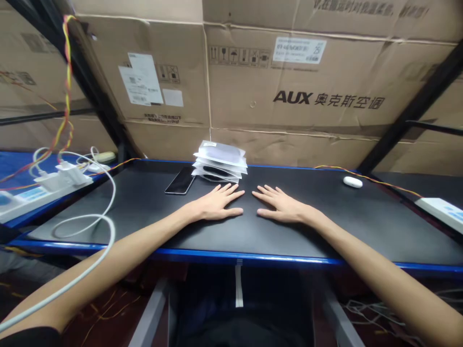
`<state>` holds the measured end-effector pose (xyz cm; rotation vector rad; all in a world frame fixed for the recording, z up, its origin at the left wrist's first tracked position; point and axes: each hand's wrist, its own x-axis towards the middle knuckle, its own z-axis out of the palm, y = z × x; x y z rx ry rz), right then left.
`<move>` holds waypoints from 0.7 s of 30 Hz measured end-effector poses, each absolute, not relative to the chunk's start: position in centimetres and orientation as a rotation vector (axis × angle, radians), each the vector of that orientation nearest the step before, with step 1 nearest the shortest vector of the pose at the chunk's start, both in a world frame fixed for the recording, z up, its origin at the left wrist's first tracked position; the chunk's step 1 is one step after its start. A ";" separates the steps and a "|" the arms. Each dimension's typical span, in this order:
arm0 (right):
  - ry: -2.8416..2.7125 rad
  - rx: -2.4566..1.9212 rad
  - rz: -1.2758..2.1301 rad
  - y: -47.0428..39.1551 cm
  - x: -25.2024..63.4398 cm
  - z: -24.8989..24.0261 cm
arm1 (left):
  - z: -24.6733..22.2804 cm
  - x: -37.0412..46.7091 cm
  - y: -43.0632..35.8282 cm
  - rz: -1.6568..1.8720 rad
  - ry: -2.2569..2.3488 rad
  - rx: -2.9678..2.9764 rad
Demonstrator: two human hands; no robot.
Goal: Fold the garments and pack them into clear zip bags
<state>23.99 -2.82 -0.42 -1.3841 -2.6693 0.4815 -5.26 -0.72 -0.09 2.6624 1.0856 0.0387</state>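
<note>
Palm down on the black tabletop (253, 241), my left hand (219, 203) lies flat with its fingers spread and nothing in it. My right hand (280, 205) rests the same way, a small gap to the right of it. Just beyond my left fingertips stands a stack of translucent white pouches (220, 161) with dark contents. A black smartphone (181, 181) lies to the left of the stack, screen up. Farther right, a small white earbud-like case (352, 182) sits apart from both hands.
Large cardboard boxes (246, 106) stand behind the table. At left, a power strip (47, 195) holds plugged chargers, and a white cable (113, 231) loops across my left forearm. Another power strip (443, 212) lies at right. Black metal posts (408, 111) flank the table.
</note>
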 end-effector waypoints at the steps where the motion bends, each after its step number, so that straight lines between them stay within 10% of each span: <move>1: -2.671 -1.387 0.483 -2.8 24.0 -0.4 | 0.0 -5.2 -0.8 0.038 1.087 2.659; 21: -2.692 -1.403 0.469 -2.9 24.0 -0.4 | 0.0 -5.2 -0.8 0.025 1.088 2.655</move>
